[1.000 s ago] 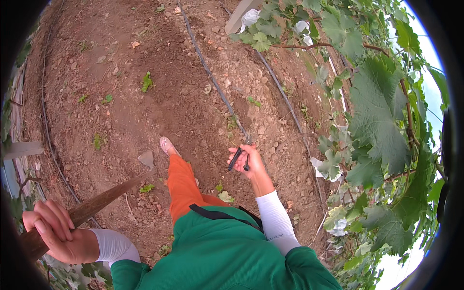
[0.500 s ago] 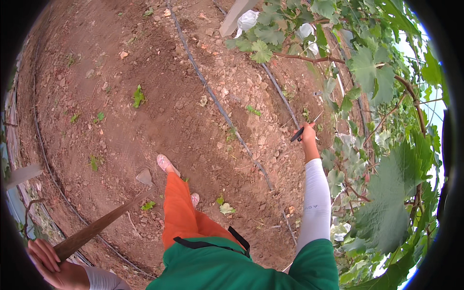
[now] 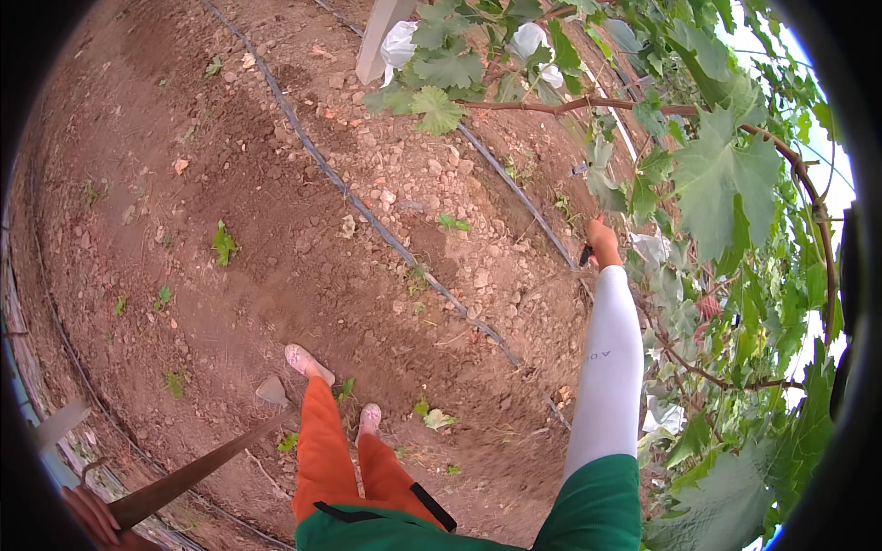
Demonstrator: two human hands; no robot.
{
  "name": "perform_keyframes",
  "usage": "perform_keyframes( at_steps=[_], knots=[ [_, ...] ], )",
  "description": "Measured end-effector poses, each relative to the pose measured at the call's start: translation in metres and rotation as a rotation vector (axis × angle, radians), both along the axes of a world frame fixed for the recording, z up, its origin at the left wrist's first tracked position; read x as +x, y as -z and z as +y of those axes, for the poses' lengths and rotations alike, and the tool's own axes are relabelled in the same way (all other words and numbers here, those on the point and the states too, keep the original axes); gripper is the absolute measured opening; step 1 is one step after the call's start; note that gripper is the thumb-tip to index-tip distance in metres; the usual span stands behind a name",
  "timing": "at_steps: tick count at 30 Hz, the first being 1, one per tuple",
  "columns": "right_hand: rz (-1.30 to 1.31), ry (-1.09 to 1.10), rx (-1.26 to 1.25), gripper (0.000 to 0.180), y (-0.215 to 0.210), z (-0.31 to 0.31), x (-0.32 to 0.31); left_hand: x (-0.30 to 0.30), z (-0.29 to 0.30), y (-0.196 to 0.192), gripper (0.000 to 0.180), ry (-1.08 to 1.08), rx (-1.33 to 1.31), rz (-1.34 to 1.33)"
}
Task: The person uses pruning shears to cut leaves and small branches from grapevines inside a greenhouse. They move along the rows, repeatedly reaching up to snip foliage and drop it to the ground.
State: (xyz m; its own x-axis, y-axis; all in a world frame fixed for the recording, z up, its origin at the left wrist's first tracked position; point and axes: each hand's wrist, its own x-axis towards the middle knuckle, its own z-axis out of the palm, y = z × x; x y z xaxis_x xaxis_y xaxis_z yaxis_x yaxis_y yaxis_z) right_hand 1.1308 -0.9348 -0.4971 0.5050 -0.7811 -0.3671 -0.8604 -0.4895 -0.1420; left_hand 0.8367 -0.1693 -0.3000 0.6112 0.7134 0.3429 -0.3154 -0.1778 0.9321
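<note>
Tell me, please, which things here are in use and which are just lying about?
In use: pruner in right hand; hoe in left hand; vine.
Lying about: drip hoses, stones, weeds, post.

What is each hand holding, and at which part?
Left hand: long brown wooden-handled hoe, gripped at the handle's upper end. Right hand: small dark tool, by its handle.

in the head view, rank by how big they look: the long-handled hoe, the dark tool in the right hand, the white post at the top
1. Long-handled hoe, largest.
2. White post, cut off by the frame's top and farther away, so unsure.
3. Dark tool in the right hand, smallest, mostly hidden.
</note>
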Motion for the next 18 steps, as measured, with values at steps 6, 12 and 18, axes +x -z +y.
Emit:
perform_keyframes(
  at_steps=[6, 12, 18],
  knots=[
    [0.105, 0.021, 0.3, 0.039, 0.022, 0.074, -0.022, 0.034, -0.012, 0.009, 0.019, 0.054, 0.002, -0.001],
    [-0.1, -0.605, -0.166, 0.05, 0.045, 0.029, -0.088, 0.059, -0.018, 0.012, 0.019, 0.129, -0.02, -0.003],
    [-0.494, -1.056, -0.94, 0.049, -0.049, 0.087, -0.095, 0.05, -0.034, 0.019, 0.018, 0.133, -0.031, -0.012]
  ],
)
